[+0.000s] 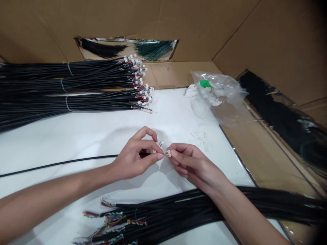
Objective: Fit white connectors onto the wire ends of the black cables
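My left hand (139, 153) pinches the thin wires at the end of a black cable (84, 159), which runs off to the left edge. A few loose wire ends (160, 144) stick up beside its fingertips. Between thumb and forefinger, my right hand (190, 160) grips a small white connector (168, 153). At least one wire reaches from the left fingertips to the connector; how far it goes in is too small to tell. Both hands are above the white tabletop (102, 132), fingertips almost meeting.
Tied bundles of black cables (51, 81) with white connectors lie at the back left. Another bundle with bare coloured wires (173, 214) lies in front. A clear plastic bag (217, 98) holds white parts, with small white pieces (201, 140) nearby. Cardboard walls (191, 30) enclose the back and right.
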Tool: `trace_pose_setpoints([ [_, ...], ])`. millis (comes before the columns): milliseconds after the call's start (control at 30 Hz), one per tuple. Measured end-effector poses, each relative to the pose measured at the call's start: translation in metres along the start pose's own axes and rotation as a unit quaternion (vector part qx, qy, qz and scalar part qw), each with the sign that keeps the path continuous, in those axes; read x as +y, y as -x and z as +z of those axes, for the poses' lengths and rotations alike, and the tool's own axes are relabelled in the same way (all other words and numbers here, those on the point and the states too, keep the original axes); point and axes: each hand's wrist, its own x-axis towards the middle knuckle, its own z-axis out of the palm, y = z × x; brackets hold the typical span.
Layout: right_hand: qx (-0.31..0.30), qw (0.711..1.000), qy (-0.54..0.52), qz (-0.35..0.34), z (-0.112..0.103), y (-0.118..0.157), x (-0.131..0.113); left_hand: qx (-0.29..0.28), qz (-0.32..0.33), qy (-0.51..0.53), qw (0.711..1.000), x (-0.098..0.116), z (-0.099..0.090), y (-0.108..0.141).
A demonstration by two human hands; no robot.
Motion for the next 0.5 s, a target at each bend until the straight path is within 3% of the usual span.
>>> trace_pose_setpoints([
  [267,-0.006,1.0,-0.008,0.002,0.0008,0.0011,-0.0004,0.0,0.008,-0.006,1.0,-0.0017,-0.0002,0.0007],
  [500,0.044,0.997,0.044,-0.05,0.001,0.0027,-0.0011,0.043,0.017,0.035,0.998,-0.0006,0.0023,0.0003],
])
